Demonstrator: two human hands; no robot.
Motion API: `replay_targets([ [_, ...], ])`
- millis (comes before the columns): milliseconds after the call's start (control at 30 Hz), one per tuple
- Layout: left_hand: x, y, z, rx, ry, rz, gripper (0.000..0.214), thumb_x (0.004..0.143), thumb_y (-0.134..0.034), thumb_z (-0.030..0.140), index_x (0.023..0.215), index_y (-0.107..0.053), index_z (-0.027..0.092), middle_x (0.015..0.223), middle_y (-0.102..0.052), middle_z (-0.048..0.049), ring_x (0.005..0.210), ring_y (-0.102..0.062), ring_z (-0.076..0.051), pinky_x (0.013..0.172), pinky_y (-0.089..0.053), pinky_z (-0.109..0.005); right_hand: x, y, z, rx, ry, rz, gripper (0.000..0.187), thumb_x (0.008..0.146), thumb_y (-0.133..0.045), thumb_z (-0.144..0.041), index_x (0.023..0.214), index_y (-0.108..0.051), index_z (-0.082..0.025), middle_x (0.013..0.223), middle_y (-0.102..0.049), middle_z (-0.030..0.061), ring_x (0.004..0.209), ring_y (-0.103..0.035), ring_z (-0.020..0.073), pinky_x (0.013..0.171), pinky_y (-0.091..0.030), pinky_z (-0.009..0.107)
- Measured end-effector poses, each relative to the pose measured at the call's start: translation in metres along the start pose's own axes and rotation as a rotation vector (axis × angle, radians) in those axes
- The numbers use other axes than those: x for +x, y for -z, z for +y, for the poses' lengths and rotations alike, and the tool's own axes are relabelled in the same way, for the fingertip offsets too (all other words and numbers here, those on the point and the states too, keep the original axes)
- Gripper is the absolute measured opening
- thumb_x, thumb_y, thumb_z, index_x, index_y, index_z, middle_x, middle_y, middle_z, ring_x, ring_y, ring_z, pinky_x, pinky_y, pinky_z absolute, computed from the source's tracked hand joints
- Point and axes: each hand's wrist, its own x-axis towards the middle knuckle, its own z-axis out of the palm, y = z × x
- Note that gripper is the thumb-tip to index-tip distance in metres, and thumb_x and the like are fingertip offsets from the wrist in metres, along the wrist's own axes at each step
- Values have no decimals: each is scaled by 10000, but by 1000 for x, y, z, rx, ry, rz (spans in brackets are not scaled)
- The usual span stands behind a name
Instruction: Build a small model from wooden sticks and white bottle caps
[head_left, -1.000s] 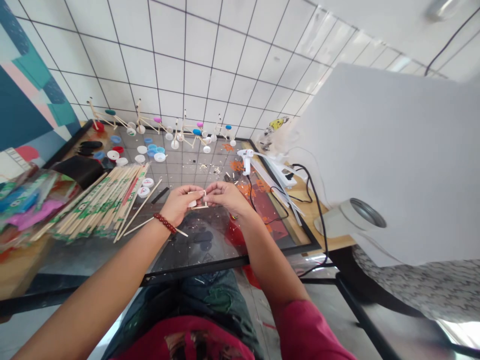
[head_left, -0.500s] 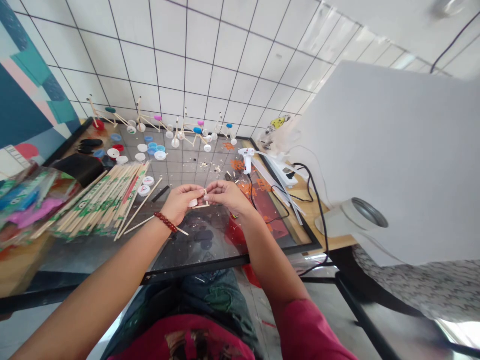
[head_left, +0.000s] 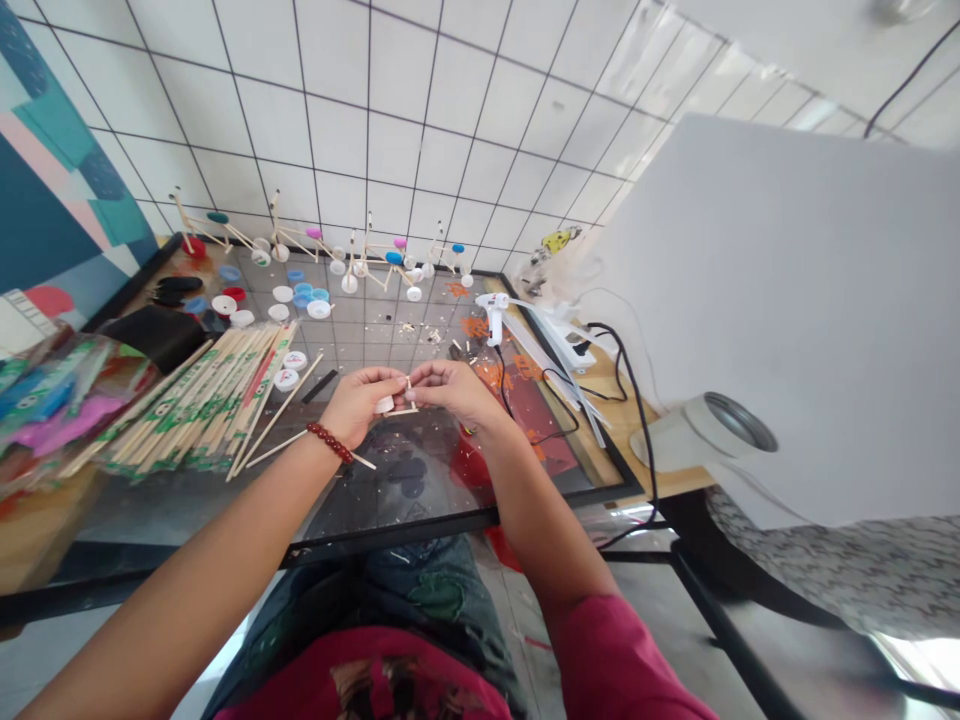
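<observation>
My left hand (head_left: pixel 364 402) and my right hand (head_left: pixel 448 390) meet above the glass table (head_left: pixel 390 490), fingers pinched together. Between them they hold a small frame of thin wooden sticks (head_left: pixel 406 400) with a white cap at its left end. A dark red bead bracelet (head_left: pixel 329 444) is on my left wrist. A loose stick lies on the glass just under that wrist.
A pile of wrapped chopsticks (head_left: pixel 202 400) lies left. Bottle caps (head_left: pixel 296 298) and several finished stick-and-cap models (head_left: pixel 360 262) stand at the back. A white glue gun (head_left: pixel 495 318) with a black cord lies right. A large white board (head_left: pixel 780 320) and a tape roll (head_left: pixel 705 430) are at far right.
Both hands and the stick frame stay nearly where they were; only small finger shifts and a slight camera tilt.
</observation>
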Motion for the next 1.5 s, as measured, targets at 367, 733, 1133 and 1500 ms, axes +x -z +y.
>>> replay_targets([
  [367, -1, -1, 1, -4, 27, -3, 226, 588, -917, 221, 689, -741, 121, 577, -671, -41, 518, -608, -124, 518, -482, -221, 1, 0, 0, 11, -31, 16, 405, 508, -980, -282, 806, -731, -166, 697, -733, -1, 643, -646, 120, 630, -502, 246],
  [733, 2, -2, 10, -329, -52, 75, 137, 802, -769, 163, 705, -674, 184, 694, -650, 9, 652, -629, -125, 699, -573, -260, 3, -1, -2, 101, 8, 93, 461, 619, -943, -516, 871, -732, -193, 796, -732, 16, 692, -624, 125, 670, -505, 260],
  [1133, 0, -6, 6, -481, -120, 34, 139, 830, -784, 222, 763, -675, 169, 809, -702, -19, 767, -675, -136, 736, -563, -255, 12, -31, 13, -14, 152, 136, 420, 623, -900, -604, 698, -697, -244, 651, -614, -23, 626, -525, 144, 639, -468, 295],
  [1500, 2, 0, 1, -321, -54, 63, 249, 643, -921, 171, 813, -740, 148, 761, -749, -23, 655, -671, -127, 652, -549, -261, 11, -21, 13, -69, 185, 158, 416, 643, -888, -563, 755, -729, -196, 679, -656, -11, 631, -542, 132, 649, -443, 289],
])
